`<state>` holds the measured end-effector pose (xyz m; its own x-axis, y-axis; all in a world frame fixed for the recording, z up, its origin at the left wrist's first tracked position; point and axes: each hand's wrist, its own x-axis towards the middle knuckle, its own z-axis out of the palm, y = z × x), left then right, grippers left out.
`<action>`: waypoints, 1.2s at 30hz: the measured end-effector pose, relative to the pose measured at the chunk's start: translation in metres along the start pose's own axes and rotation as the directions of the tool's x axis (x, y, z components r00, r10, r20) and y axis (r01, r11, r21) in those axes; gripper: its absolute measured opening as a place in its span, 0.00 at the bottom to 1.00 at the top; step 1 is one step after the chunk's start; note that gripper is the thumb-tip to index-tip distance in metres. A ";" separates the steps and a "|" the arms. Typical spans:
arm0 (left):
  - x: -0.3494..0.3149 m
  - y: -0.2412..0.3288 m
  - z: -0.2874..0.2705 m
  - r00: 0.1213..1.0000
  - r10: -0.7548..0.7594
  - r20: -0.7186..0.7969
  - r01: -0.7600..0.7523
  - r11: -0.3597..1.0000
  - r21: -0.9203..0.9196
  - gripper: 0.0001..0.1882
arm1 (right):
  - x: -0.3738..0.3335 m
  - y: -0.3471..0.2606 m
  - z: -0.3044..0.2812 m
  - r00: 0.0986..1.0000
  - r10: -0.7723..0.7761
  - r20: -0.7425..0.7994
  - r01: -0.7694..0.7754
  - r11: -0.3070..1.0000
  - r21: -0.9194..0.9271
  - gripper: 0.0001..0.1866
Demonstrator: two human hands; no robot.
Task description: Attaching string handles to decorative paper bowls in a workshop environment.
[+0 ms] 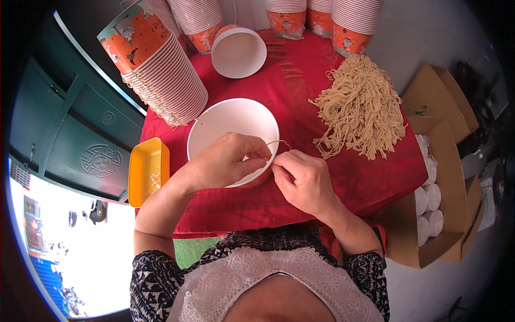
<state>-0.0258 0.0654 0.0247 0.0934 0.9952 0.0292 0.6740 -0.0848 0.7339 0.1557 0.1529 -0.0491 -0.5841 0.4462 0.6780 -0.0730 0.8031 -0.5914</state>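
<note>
In front of me a large paper bucket [230,114] with a white inside and rim tilts toward me. Across it and its right rim runs a thin tan cord [281,141]. My left hand [228,161] is over the bucket's mouth, its fingers pinched together near the right rim. Just outside that rim, my right hand [304,180] has thumb and forefinger closed on the cord's end. The left fingertips are partly hidden, so their exact grip on the cord is unclear. Left of the bucket leans a tall stack of nested orange-and-white buckets [169,88], with cords hanging along its side.
A heap of tan cords [362,107] lies on the red tablecloth [295,99] at right. One bucket [238,52] lies sideways behind. More stacks [354,27] line the back. A yellow tub [135,174] is at the left edge; an open cardboard box [448,177] stands right of the table.
</note>
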 end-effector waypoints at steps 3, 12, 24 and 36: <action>0.001 -0.001 0.001 1.000 0.020 -0.006 -0.020 1.000 0.017 0.08 | 0.001 -0.004 -0.004 0.999 0.017 0.029 -0.017 1.000 -0.012 0.04; -0.004 0.004 0.002 0.992 0.064 -0.104 -0.052 0.992 0.114 0.05 | 0.000 -0.006 -0.008 0.998 0.047 0.052 -0.045 0.998 -0.039 0.05; -0.031 0.026 0.019 0.941 -0.127 -0.313 0.066 0.978 -0.198 0.02 | 0.000 -0.004 -0.012 0.995 0.073 0.066 -0.072 0.997 -0.008 0.03; -0.020 0.021 0.016 0.960 -0.233 -0.153 0.103 0.807 -0.582 0.04 | 0.003 -0.005 -0.016 0.993 0.072 0.088 -0.078 0.995 0.066 0.05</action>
<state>-0.0021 0.0432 0.0288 -0.1795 0.9830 -0.0396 0.1267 0.0630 0.9899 0.1668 0.1561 -0.0369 -0.6569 0.4662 0.5926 -0.0804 0.7382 -0.6698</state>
